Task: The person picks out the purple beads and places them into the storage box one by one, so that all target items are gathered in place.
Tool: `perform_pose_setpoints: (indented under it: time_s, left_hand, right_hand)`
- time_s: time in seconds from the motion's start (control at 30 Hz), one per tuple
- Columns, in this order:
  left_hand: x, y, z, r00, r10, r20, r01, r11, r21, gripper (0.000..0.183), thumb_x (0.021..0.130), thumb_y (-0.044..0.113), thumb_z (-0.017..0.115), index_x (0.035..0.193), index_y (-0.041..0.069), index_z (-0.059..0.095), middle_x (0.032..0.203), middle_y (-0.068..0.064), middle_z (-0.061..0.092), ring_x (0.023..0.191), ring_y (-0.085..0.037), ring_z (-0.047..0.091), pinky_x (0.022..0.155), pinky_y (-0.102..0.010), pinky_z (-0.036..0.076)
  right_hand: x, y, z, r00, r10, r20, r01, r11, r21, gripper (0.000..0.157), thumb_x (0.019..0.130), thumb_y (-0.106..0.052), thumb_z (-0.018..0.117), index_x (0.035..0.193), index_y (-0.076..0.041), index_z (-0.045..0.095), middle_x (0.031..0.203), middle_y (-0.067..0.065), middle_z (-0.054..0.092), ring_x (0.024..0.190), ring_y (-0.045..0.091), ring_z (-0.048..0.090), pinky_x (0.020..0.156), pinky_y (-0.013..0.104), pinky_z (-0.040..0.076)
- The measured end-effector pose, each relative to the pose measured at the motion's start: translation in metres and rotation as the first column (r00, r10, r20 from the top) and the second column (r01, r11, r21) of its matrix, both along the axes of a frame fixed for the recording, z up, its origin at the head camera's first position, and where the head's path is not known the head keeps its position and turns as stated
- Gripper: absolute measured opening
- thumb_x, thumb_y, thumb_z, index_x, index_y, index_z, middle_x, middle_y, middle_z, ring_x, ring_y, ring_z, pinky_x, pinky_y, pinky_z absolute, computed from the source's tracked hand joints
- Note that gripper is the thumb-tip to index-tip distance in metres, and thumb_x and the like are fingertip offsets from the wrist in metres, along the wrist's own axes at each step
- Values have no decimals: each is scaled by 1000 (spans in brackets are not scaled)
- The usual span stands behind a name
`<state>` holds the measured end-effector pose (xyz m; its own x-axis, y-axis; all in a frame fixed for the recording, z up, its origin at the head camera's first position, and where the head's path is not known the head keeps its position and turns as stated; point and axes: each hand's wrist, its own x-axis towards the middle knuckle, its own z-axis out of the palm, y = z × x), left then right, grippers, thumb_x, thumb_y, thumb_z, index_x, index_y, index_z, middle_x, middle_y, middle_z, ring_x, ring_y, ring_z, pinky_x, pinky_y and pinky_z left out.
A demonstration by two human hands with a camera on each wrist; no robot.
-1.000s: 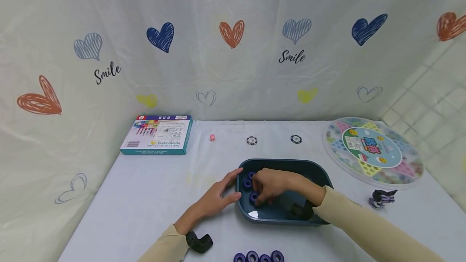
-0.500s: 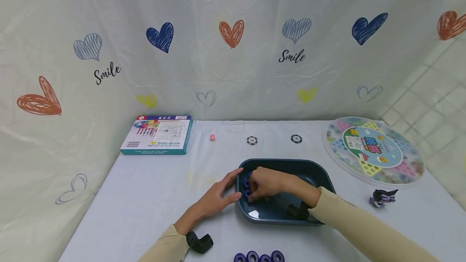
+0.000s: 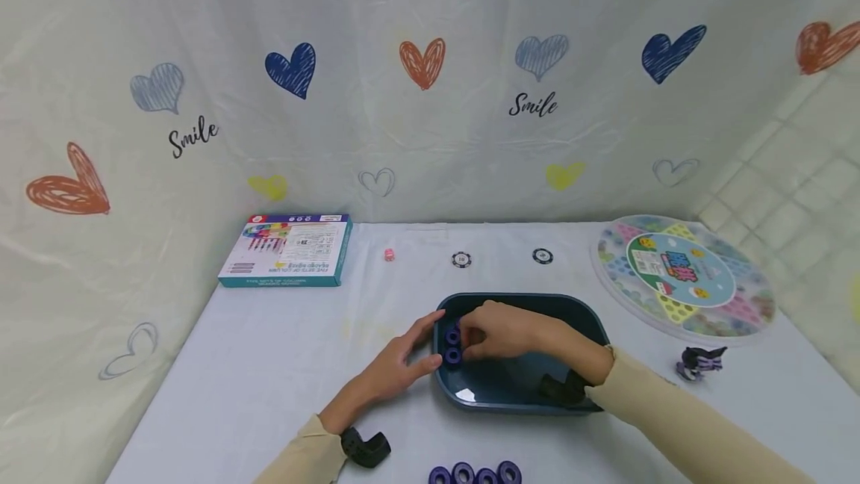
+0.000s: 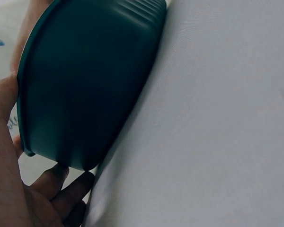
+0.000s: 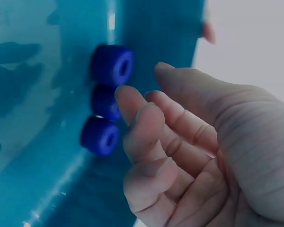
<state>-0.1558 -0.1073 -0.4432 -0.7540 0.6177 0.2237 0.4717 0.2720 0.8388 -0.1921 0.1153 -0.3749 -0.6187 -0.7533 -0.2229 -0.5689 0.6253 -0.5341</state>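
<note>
A dark teal plastic tray [image 3: 497, 387] with rounded corners stands on the white-covered table. Three thick purple rings with centre holes, like small wheels, line up along its left end wall; the nearest ring [image 3: 453, 355] and the middle one show plainly, and the far ring [image 5: 112, 65] shows best in the right wrist view. My right hand [image 3: 500, 331] reaches into the tray, fingers loosely curled with nothing between them, one fingertip right at the middle ring [image 5: 104, 101]. My left hand [image 3: 396, 366] rests against the tray's left end from outside, fingers spread, thumb at the rim.
Several more purple rings [image 3: 463, 473] sit in a row at the front. Behind the tray lie a pink die-like piece [image 3: 389, 255] and two poker chips [image 3: 461, 260]. A game box [image 3: 285, 252] is back left; a round board [image 3: 684, 275] and black-purple figure [image 3: 701, 363] are right.
Rings at the tray's left end have shifted left into a straight line along the wall. My right hand has moved left, then slightly back, uncovering the nearest ring. The left hand stays put.
</note>
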Motion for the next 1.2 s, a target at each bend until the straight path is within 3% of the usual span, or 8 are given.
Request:
perform_pose_setpoints:
  time_s: [0.17,0.37,0.57,0.7,0.87,1.1,1.2]
  left_hand:
    - [0,-1,0,1000,-3,13,3,1000,-5,59,92,22,51,143,12,22,143,-13,31,127,-23,35,102,-41,31]
    - [-1,-1,-1,1000,0,11,0,1000,-13,60,91,22,52,143,14,22,143,-10,31,128,-20,33,103,-38,30]
    - [-1,-1,-1,1000,11,6,-11,1000,-11,61,90,21,54,143,13,23,143,-10,31,128,-20,33,102,-40,30]
    - [0,0,1,1000,6,-1,-6,1000,-11,61,90,20,53,142,12,23,143,-12,31,128,-21,33,102,-40,30]
    - [-1,-1,-3,1000,0,2,0,1000,2,62,90,20,54,143,13,22,143,-10,31,128,-21,32,103,-41,29]
    - [-14,-2,-33,1000,18,-18,-18,1000,-3,63,90,29,53,143,26,19,144,3,28,129,-14,30,103,-38,29]
    - [-17,-2,-40,1000,7,-14,-7,1000,4,63,90,31,53,143,28,18,145,5,27,130,-13,28,104,-38,28]
  right_hand:
    - [19,8,17,1000,-11,-29,10,1000,-20,7,84,-25,63,87,-18,61,68,-15,55,57,3,51,54,19,46]
    - [58,17,29,1000,-15,-12,14,999,-50,11,84,-31,62,89,-21,62,69,-19,54,56,-1,49,50,17,44]
    - [97,23,17,997,15,76,-10,998,-61,10,84,-30,62,89,-22,62,67,-22,51,56,-5,47,52,15,43]
    - [114,27,-1,985,-44,168,43,999,9,10,83,-31,63,90,-23,63,64,-21,50,55,-3,46,52,16,43]
    - [124,31,-21,970,-126,210,112,991,79,14,83,-34,62,92,-25,64,60,-17,50,54,-1,46,52,18,42]
    - [125,38,-31,959,-143,243,137,990,41,15,84,-37,60,94,-26,63,61,-17,51,54,-1,47,51,18,42]
    - [125,46,-31,957,-153,245,156,988,9,13,83,-36,61,93,-27,64,63,-18,51,55,-1,46,51,18,42]
